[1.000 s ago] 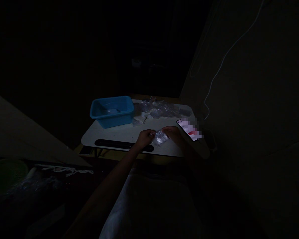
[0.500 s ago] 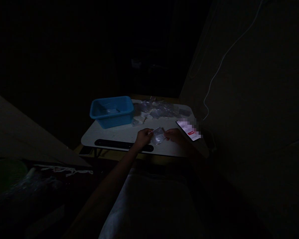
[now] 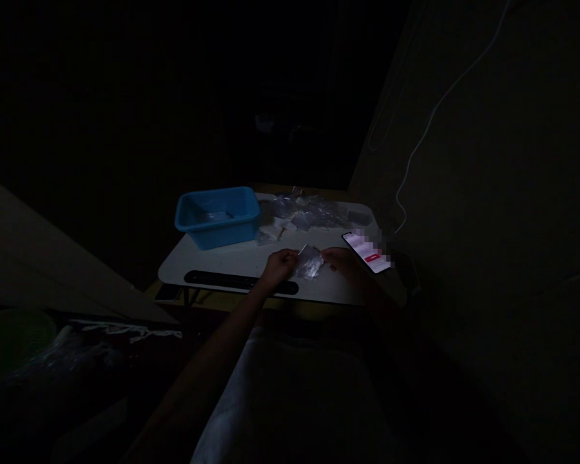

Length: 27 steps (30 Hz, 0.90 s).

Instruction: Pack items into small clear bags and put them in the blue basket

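Over the front part of a small white table (image 3: 212,258), a small clear plastic bag (image 3: 310,264) is stretched between my two hands. My left hand (image 3: 279,266) pinches its left edge. At its right edge my right hand (image 3: 337,259) is closed with the thumb and fingers together. Light glints off the crinkled plastic; whether anything is inside I cannot tell. Behind my hands lie a heap of clear plastic bags (image 3: 309,211) and some pale packets (image 3: 271,230).
A blue plastic basin (image 3: 227,233) stands at the table's back left. To the right lies a lit phone (image 3: 365,251). A black slot (image 3: 222,279) runs along the front edge. A white cable (image 3: 430,119) hangs down the right wall. The room is very dark.
The plastic bag has tilted slightly and catches more light. My right hand has shifted a little to the right and up; my left hand is almost still.
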Tool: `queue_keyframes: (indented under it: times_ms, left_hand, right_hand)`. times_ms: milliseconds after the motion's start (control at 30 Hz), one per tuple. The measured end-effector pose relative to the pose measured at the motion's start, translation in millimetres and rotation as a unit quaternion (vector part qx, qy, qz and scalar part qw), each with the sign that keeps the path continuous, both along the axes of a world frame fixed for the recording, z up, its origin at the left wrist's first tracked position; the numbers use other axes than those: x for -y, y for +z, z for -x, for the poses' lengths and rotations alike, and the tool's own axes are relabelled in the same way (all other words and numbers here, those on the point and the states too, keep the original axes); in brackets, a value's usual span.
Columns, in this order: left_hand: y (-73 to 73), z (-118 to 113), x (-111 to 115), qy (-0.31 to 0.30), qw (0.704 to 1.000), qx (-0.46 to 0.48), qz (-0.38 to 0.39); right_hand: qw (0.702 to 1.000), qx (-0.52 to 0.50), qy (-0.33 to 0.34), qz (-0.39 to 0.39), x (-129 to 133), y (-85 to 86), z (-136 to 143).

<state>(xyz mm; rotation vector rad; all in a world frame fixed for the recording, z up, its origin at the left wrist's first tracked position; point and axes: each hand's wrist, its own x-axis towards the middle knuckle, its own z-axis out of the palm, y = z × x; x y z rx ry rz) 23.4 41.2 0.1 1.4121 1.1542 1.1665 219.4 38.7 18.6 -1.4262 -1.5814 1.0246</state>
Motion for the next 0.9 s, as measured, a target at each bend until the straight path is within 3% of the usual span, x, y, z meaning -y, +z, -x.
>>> queue_keyframes:
  times_ms: [200, 467, 700, 900]
  left_hand:
    - [2.6, 1.6, -0.2, -0.026, 1.0, -0.01, -0.005]
    - [-3.7, 2.1, -2.7, -0.007, 0.999, -0.026, -0.023]
    - [-1.4, 1.0, 0.4, -0.024, 0.999, -0.015, 0.025]
    - [0.4, 1.6, 2.1, -0.01, 1.0, -0.005, 0.02]
  right_hand:
    - [0.998, -0.04, 0.057, -0.002, -8.8, -4.4, 10.7]
    - [0.998, -0.047, 0.012, 0.037, -7.7, -1.3, 27.7]
    - [0.997, -0.073, 0.003, -0.018, -0.7, 1.0, 20.0]
    - [0.997, -0.049, 0.028, 0.049, 5.9, 7.3, 24.0]
